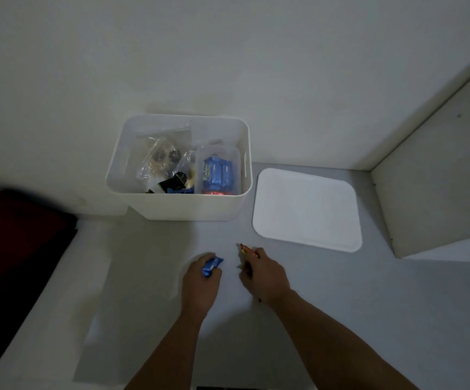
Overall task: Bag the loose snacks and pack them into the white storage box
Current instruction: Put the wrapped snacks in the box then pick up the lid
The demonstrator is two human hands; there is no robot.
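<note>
Two hands at the worktop's (369,291) near edge, each grasping a snack.
Left grip (200,280) grasps a blue packet (212,266), right grip (264,274) an orange-red wrapper (247,249); white storage box (177,205) open, lid (307,209) beside it.

the left hand (200,280) grips a blue snack pack (212,266); the right hand (264,277) holds an orange-red wrapper (248,251). behind them the white storage box (180,205) holds bagged snacks (160,159), its lid (307,209) just beside it on the table (369,305).
</note>
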